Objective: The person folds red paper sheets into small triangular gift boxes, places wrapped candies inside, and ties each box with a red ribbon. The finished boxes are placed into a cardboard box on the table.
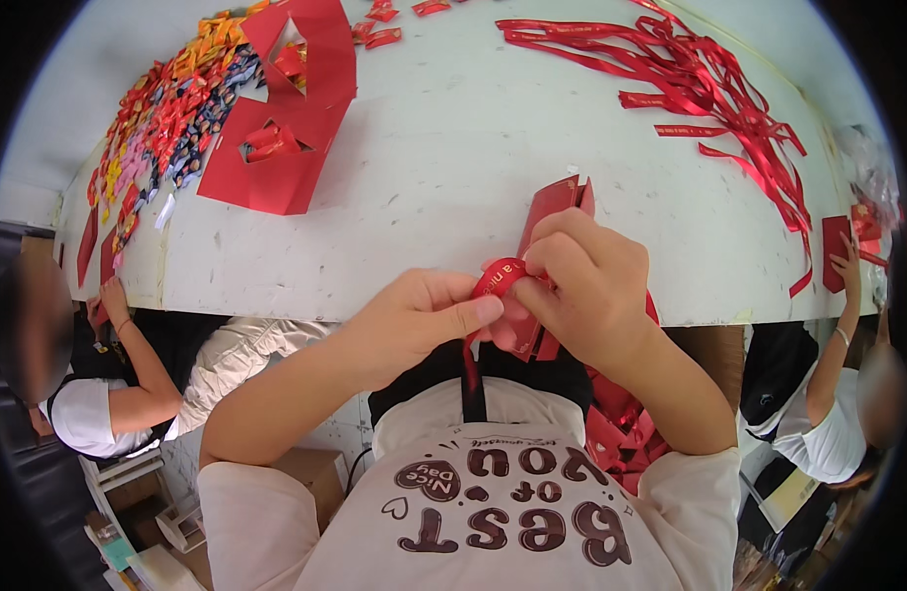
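Note:
Near the table's front edge, my left hand (438,306) pinches a loop of red printed ribbon (502,276) between thumb and fingers. My right hand (590,277) grips the same ribbon close beside it, its fingers curled around the loop. Beneath both hands lies a folded red card box (557,203), tilted, its far end showing beyond my right hand and its near end reaching past the table edge. The fingers partly cover the box and the ribbon's crossing. One ribbon tail hangs down below my left hand.
Wrapped candies (180,111) lie piled at the far left, beside open red card boxes (265,159) holding candies. Loose red ribbons (704,81) spread over the table's right side. Co-workers sit at both sides, their hands on red boxes. Red boxes fill a container below my right arm.

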Demonstrator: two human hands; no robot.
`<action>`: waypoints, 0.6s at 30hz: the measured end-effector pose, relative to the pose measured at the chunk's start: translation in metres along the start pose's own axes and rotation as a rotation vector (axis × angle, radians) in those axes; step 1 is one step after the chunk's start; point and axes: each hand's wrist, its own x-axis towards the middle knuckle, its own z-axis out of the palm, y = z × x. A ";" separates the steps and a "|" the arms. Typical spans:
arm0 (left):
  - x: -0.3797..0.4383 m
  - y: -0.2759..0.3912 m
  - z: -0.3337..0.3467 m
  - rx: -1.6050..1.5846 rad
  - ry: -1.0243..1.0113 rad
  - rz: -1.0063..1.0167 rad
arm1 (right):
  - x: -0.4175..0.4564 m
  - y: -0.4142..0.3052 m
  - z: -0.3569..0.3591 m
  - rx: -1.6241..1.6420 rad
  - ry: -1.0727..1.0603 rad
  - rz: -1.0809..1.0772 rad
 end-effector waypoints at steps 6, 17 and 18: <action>0.034 -0.014 -0.015 -0.027 -0.005 0.225 | 0.002 0.004 -0.022 0.381 -0.011 0.453; 0.072 0.004 -0.003 0.752 -0.017 0.475 | -0.006 0.026 -0.031 0.765 -0.029 0.587; 0.085 -0.008 -0.006 0.741 -0.013 0.612 | -0.010 0.028 -0.030 0.849 -0.004 0.658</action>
